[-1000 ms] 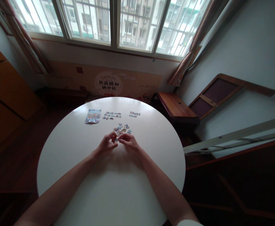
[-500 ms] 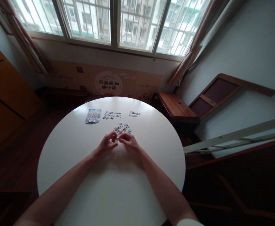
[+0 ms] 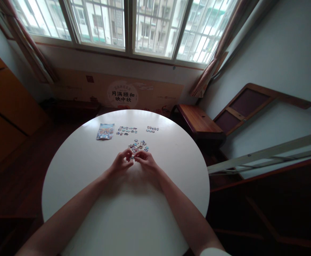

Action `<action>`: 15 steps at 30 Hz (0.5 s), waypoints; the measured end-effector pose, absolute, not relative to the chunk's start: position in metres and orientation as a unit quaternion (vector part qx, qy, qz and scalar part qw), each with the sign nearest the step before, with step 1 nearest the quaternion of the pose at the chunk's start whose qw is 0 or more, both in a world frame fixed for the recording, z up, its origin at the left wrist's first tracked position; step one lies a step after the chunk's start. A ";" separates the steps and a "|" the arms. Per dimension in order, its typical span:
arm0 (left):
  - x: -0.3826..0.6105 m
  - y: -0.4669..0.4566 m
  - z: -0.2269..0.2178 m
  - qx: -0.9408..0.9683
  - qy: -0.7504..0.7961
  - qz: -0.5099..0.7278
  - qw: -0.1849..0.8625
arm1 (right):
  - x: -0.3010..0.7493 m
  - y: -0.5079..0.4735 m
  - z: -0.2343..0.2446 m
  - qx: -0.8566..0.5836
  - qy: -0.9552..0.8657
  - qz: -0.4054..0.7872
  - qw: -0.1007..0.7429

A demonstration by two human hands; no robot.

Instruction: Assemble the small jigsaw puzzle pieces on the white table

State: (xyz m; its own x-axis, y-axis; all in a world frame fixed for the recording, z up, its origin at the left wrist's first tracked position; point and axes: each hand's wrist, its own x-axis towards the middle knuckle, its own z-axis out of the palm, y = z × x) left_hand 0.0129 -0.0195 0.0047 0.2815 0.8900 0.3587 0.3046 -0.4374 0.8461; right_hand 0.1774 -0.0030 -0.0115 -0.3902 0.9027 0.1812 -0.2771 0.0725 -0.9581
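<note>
Close together at the near side of a loose pile of jigsaw puzzle pieces (image 3: 141, 145), my two hands meet over the white round table. My left hand (image 3: 123, 160) has its fingers curled and thumb stretched toward a small puzzle piece (image 3: 132, 157) between the hands. Thumb and forefinger of my right hand (image 3: 145, 158) pinch at the same piece from the other side. The piece is tiny and partly covered by fingertips. Beyond the pile lie rows of puzzle pieces (image 3: 127, 131) and a smaller group of pieces (image 3: 152, 129) to their right.
A colourful printed picture sheet (image 3: 105, 131) lies left of the rows on the round table (image 3: 72, 170). Behind the table's right edge stands a wooden bench (image 3: 198, 119). A printed banner (image 3: 150, 92) runs along the wall under the barred window.
</note>
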 end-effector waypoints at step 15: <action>0.011 -0.017 -0.003 0.727 0.421 0.439 0.320 | 0.178 -0.003 -0.008 -0.291 -0.573 0.602 0.474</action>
